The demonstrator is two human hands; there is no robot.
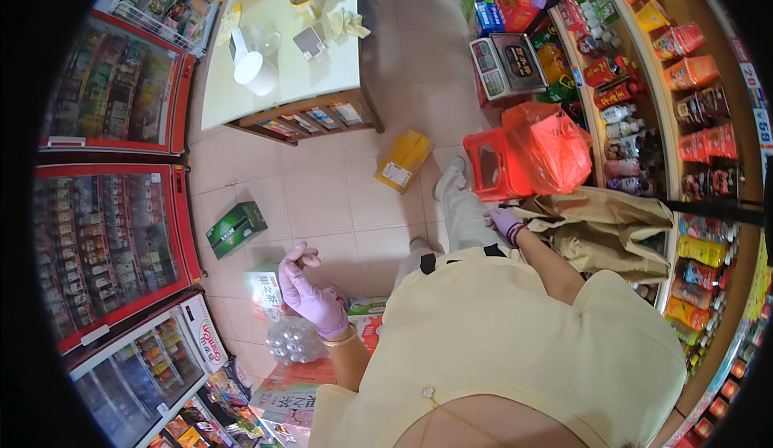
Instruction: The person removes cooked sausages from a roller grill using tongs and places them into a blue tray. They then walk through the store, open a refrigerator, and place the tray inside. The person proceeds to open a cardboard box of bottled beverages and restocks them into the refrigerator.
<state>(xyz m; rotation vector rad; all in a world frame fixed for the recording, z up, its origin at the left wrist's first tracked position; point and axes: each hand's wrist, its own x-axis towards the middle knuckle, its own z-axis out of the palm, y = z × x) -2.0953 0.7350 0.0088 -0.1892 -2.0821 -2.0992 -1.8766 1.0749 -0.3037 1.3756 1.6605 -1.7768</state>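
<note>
My left hand (pixel 312 295), in a thin lilac glove, is raised with its fingers bent and apart; nothing shows between them. Below it are a clear plastic pack of round silvery items (pixel 296 340) and a white-and-green carton (pixel 263 289). Off to the right, my right hand (pixel 506 224), also gloved, hangs low beside my leg, next to a large tan sack or cloth (pixel 600 235). Its fingers are small and partly turned away, so I cannot make out a grip. A red plastic bag (pixel 549 148) rests on a red stool (pixel 488 166) beyond this hand.
A yellow package (pixel 403 161) and a green box (pixel 236 229) lie on the tiled floor. Ahead stands a white-topped table (pixel 322 74). Red-framed glass coolers (pixel 113 247) line the left, stocked shelves (pixel 636 61) the right. Cartons (pixel 290 396) sit by my left side.
</note>
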